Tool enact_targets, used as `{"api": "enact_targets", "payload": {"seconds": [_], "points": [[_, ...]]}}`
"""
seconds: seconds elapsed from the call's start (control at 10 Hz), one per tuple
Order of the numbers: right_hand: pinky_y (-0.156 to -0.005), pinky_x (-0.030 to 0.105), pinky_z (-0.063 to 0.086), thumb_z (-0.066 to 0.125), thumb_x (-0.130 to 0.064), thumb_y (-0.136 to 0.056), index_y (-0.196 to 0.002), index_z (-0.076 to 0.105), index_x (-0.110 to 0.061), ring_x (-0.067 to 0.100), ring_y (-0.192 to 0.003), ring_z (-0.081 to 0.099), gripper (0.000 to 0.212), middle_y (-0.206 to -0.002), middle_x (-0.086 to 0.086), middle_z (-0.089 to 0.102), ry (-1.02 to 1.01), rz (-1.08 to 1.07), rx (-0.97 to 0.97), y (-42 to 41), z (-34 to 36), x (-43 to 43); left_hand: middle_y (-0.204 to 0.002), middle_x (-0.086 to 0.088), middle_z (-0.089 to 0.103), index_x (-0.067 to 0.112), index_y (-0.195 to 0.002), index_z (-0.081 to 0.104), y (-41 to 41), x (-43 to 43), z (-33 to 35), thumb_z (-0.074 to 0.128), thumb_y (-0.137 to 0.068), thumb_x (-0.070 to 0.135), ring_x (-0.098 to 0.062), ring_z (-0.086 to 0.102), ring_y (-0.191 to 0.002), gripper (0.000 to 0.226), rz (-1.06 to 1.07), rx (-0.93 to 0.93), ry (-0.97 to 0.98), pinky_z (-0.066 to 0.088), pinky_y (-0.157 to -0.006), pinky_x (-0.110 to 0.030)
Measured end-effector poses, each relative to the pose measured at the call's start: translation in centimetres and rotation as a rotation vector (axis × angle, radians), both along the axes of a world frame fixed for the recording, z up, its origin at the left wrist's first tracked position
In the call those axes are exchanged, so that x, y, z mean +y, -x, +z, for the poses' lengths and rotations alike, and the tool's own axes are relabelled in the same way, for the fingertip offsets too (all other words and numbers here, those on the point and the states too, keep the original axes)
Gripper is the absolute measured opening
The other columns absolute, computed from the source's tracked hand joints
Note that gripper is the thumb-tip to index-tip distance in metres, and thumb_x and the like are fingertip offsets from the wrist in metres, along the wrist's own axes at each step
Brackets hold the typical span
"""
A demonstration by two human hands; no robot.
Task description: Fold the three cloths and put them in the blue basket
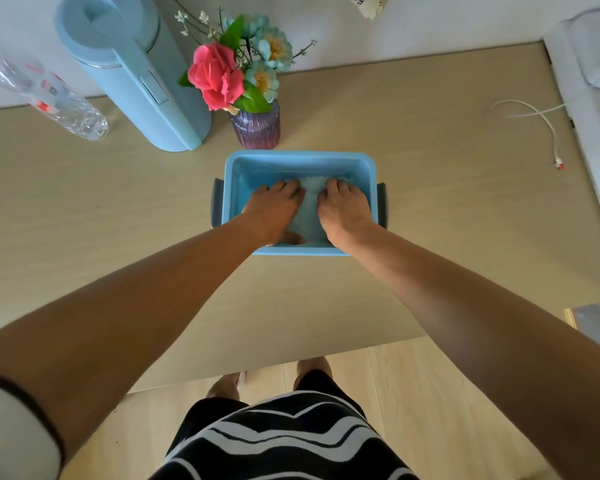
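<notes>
From the head camera, we saw both hands inside the blue basket (300,161), which stood on the wooden table (430,202) just in front of a purple vase (256,128) of flowers. The left hand (274,211) and right hand (343,209) lay palm-down, fingers flat and spread, pressing on a pale folded cloth (311,202) in the basket. We could not tell how many cloths lay beneath.
</notes>
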State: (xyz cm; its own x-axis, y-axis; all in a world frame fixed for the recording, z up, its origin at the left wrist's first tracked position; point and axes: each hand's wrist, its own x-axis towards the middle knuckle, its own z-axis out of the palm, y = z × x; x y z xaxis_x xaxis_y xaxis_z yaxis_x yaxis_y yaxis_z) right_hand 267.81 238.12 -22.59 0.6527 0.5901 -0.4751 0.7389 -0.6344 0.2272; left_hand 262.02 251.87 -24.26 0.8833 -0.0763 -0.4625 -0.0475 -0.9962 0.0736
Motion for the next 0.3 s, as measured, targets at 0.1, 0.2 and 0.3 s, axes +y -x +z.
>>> {"api": "enact_targets", "payload": {"seconds": [0.1,0.2,0.3], "points": [[-0.113,0.039,0.034,0.060,-0.018,-0.092,-0.141,0.044,-0.005,0.031,-0.133,0.043,0.054,-0.143,0.016,0.040,-0.036,-0.014,0.047,-0.2,0.2,0.0,-0.156,-0.007,0.032,0.012,-0.153,0.027,-0.1,-0.3,0.6,0.068,-0.074,0.066,-0.028,0.035,-0.140,0.104,0.017,0.009,-0.011,0.037,-0.111,-0.045],[-0.101,0.040,0.043,0.067,-0.018,-0.088,-0.131,0.052,-0.008,0.031,-0.125,0.051,0.047,-0.134,0.014,0.047,-0.132,-0.031,0.104,-0.9,1.1,-0.4,-0.155,-0.008,0.035,0.015,-0.154,0.026,0.0,-0.1,2.0,0.071,-0.077,0.059,-0.029,0.037,-0.140,0.100,0.131,-0.008,0.091,0.036,-0.111,-0.046],[-0.080,0.041,0.047,0.072,-0.034,-0.086,-0.131,0.049,-0.010,0.034,-0.115,0.060,0.056,-0.128,0.011,0.052,-0.276,-0.101,0.152,-1.4,2.7,-1.0,-0.157,-0.006,0.037,0.017,-0.156,0.021,1.1,0.2,3.7,0.075,-0.080,0.050,-0.029,0.039,-0.142,0.099,0.348,-0.090,0.291,0.035,-0.113,-0.046]]}}
